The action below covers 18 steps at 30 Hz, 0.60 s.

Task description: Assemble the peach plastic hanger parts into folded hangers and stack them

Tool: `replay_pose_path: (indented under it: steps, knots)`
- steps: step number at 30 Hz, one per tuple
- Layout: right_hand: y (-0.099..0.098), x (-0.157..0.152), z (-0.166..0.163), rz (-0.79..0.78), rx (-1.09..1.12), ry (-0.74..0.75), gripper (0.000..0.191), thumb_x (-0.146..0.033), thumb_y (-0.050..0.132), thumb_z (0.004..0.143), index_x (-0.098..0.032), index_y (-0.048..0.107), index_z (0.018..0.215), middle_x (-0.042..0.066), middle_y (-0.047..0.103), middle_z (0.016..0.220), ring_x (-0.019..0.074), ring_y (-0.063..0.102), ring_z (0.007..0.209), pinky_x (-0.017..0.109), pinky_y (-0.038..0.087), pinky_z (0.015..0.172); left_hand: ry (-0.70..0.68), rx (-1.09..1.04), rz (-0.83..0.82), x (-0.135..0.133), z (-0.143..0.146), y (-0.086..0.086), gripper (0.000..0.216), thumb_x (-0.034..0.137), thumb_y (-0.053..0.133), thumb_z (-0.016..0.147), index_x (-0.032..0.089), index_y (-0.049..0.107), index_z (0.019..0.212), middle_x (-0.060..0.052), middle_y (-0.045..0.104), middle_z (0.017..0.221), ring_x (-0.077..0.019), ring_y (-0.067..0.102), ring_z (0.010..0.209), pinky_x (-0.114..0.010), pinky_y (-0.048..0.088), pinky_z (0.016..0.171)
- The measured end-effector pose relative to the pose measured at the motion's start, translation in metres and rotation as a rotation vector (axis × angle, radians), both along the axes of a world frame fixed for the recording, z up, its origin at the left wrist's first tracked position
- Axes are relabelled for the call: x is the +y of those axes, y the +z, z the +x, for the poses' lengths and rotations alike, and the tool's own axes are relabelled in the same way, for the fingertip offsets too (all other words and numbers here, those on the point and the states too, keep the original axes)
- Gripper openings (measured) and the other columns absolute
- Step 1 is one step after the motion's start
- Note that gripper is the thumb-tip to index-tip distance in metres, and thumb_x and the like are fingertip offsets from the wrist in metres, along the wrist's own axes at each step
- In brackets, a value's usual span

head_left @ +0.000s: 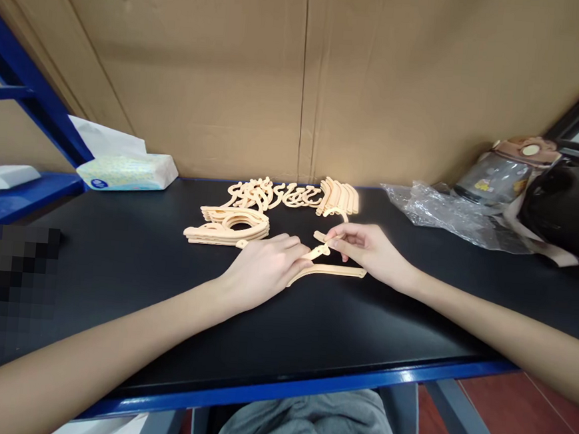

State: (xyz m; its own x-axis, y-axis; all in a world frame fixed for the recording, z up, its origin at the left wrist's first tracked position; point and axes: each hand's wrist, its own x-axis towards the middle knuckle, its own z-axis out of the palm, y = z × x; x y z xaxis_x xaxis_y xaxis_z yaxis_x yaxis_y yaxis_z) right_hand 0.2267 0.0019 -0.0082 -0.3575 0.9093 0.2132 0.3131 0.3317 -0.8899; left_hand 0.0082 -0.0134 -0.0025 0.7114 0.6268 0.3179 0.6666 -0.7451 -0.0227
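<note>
My left hand [270, 266] is closed around a beige plastic hanger piece [315, 252], whose end with a small hole sticks out past the fingertips. At that end my right hand [360, 246] pinches, thumb against fingers, on a beige part [319, 235] mostly covered by the fingers. Just below both hands a curved beige hanger arm [335, 270] lies on the table. To the left rests a stack of beige hanger pieces [233, 228]. Behind the hands are a pile of beige hooks [256, 193] and a row of curved arms [340, 197].
The black tabletop [185, 329] has a blue front edge. A tissue pack [133, 170] stands at back left. On the right are a clear plastic bag [440, 209], a bottle with a brown lid [498, 173] and a black bag [571, 199]. Cardboard [221, 71] walls the back.
</note>
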Motion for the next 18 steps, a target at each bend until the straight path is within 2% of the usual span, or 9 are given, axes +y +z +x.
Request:
replay_pose_path:
  steps: [9,18]
  knots:
    - [-0.0001,0.0,-0.0011,0.03,-0.029,-0.011,0.032,-0.049,0.063,0.08,-0.017,0.067,0.084,0.004,0.065,0.08,0.0115,0.049,0.057,0.027,0.041,0.052,-0.003,0.008,0.034,-0.0004,-0.0008,0.0002,0.031,0.03,0.037,0.102,0.016,0.063,0.093,-0.002,0.065,0.083,-0.0169,0.06,0.075,-0.027,0.041,0.062]
    - [-0.0011,0.0,-0.0009,0.06,-0.052,-0.019,0.03,-0.046,0.061,0.081,-0.018,0.068,0.085,0.004,0.067,0.081,0.0151,0.055,0.066,0.03,0.045,0.063,-0.014,0.008,0.061,0.0006,-0.0009,-0.0018,0.033,0.03,0.035,0.103,0.015,0.062,0.091,-0.003,0.065,0.082,-0.018,0.059,0.076,-0.029,0.041,0.065]
